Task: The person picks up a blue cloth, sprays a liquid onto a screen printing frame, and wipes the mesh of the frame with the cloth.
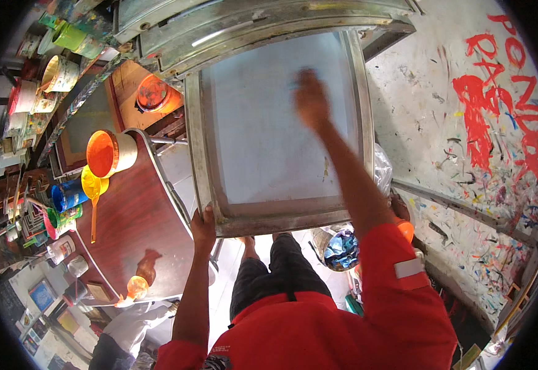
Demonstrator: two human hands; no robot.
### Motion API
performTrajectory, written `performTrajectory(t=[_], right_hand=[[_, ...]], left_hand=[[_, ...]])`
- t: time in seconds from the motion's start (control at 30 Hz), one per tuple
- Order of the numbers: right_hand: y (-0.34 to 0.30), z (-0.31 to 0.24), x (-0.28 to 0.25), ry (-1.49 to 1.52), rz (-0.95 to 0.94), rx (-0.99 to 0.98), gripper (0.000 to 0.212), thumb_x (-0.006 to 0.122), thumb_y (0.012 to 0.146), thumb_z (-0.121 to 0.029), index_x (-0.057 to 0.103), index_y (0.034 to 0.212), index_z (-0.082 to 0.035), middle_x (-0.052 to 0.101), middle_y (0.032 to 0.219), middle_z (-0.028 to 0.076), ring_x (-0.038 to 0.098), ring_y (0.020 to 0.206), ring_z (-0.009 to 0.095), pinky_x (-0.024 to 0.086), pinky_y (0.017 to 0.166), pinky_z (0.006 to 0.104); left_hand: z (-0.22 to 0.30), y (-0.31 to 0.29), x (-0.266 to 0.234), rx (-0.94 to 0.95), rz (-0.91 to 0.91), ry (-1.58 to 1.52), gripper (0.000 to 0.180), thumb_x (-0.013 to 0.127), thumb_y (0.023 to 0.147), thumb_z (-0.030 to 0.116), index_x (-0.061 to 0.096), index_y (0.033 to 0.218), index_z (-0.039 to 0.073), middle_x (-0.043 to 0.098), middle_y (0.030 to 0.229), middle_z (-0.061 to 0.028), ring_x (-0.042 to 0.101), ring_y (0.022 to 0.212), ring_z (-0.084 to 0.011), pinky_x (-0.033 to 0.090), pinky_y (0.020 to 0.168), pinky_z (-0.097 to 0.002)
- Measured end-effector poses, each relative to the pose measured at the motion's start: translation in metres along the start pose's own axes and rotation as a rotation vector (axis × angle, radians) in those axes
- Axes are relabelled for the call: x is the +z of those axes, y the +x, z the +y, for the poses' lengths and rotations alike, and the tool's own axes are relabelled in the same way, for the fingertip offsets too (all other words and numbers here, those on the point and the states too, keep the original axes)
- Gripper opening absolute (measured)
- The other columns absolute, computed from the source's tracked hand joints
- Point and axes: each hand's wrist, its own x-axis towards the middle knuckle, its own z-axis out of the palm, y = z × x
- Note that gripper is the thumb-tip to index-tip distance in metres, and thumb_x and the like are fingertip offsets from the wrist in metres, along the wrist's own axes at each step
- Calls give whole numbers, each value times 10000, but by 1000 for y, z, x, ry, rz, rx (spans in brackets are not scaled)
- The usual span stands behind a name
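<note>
Head view: wide look down at a person w/ both arms out over a mesh screen.
Frame: the worn grey-brown frame [356,123] sits front & ctr, above the person's legs; its top end is up by the grey beams [269,38].
Mesh: pale blue-grey mesh [262,129] fills the frame; small dark mark toward its lower R.
L hand: left hand [203,227] clamped on the frame's btm L corner, arm nearly straight.
R hand: right hand [311,102] over the upper R part of the mesh, motion-blurred; can't tell if fingers are together or apart, nor if it holds smth.
Clothes: red top [281,333], dark shorts [281,265].
Bench: red-brown bench [158,228] to the L of the frame, rounded corner, pale edging.
Paint: along the bench's far L side, white tub [127,151] w/ orange inside, yellow scoop [95,185] w/ long handle, blue tub [66,196] just beside it; small orange cup [137,287] nr the btm edge.
Upper L: orange bucket [164,98], green tub [68,37].
R side: pale panel [414,111] w/ red lettering & multicol. flecks; clear plastic [382,166] beside the frame.
Below R: bucket w/ blue cloth [341,250], nr the R forearm.
</note>
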Motion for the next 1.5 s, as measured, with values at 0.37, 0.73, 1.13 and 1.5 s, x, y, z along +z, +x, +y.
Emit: performTrajectory(t=[0.37,0.73,1.13,1.5], right_hand=[[61,-199,27,421,53,-89,516,469,864,-190,447,1321,49,426,1388,260,339,1345,385,218,1134,482],[82,64,27,-293,51,139,415,409,952,-254,532,1218,40,451,1340,265,402,1268,404,309,1063,489],[161,71,15,-248,-341,-128,428,472,886,-204,547,1239,26,536,1275,241,515,1184,339,385,1030,432],[146,-101,68,329,193,-191,495,497,910,-292,484,1317,-10,436,1392,217,375,1310,369,265,1114,466]], left_hand=[[6,-6,-3,73,46,14,419,494,977,343,576,1069,-57,590,715,-113,536,629,-190,437,582,-350],[24,-8,-4,22,13,48,357,477,976,261,588,1081,-62,638,783,-154,590,715,-219,473,669,-368],[6,-7,-5,-47,3,47,383,470,989,292,571,1110,-57,624,841,-121,563,759,-199,456,685,-350],[-8,-3,-6,-3,21,42,343,448,993,256,587,1067,-50,631,839,-114,560,754,-185,458,673,-349]])
